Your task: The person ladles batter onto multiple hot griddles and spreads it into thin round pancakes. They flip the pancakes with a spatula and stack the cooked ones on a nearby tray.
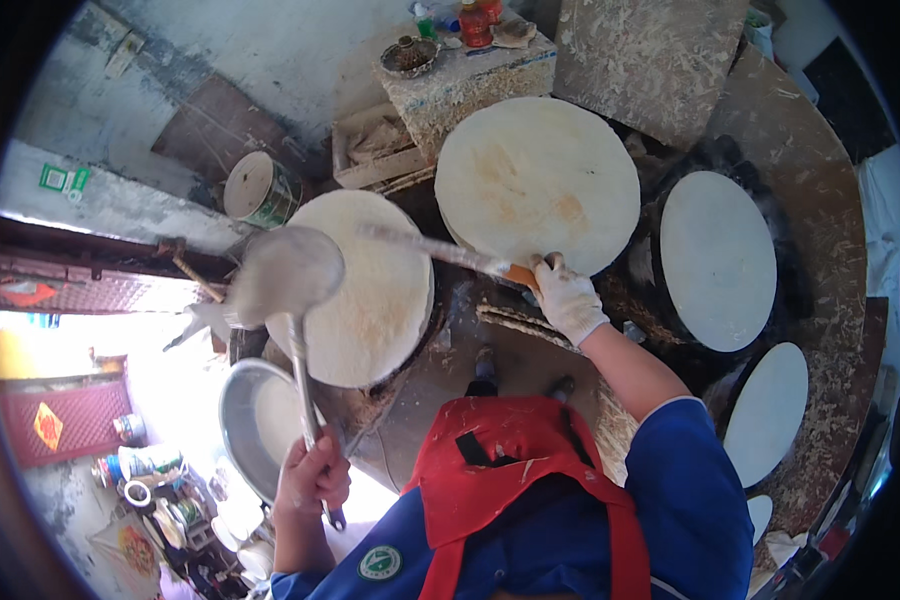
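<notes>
My bare left hand (315,474) grips the metal handle of a large ladle (294,266). The bowl of the ladle is blurred and overlaps the left edge of a pale round flatbread (360,330) in the view. In a white work glove, my right hand (566,296) holds the orange handle of a long flat spatula (450,251), whose blurred blade reaches over that same flatbread. Beyond my right hand lies another large round flatbread (540,176), with light brown patches. Below the ladle, a metal basin (236,420) contains a pale, batter-like substance.
Pale rounds on griddles (718,262) (766,412) curve along my right, beside a stained board (817,225). A crusted block (480,82) bearing bottles stands at the back. A bucket (251,187) is at the back left, with clutter at the lower left.
</notes>
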Demonstrator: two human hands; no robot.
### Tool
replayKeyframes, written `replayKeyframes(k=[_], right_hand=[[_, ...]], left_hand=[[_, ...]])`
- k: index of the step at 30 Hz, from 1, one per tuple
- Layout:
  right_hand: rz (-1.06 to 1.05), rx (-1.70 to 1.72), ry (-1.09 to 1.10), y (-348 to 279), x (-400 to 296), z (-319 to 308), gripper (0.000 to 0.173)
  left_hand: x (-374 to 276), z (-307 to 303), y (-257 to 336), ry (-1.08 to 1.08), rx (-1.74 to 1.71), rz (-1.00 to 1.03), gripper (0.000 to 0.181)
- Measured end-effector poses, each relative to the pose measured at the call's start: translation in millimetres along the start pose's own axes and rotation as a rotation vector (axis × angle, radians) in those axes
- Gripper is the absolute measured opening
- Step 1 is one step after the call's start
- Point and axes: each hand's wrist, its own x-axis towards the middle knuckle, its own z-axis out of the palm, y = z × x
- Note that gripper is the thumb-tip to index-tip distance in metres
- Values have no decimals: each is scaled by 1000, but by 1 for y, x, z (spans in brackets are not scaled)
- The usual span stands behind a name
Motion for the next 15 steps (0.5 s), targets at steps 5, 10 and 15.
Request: replayKeyframes(k=[5,10,15], right_hand=[[-65,60,31,7,14,-18,24],[161,246,216,23,50,-81,23],[713,861,732,87,40,-135,32]], left_hand=[[48,-56,-2,-212,-783,-473,26],[64,-76,14,-337,-918,-520,26],[53,-84,59,-520,-368,-83,26]])
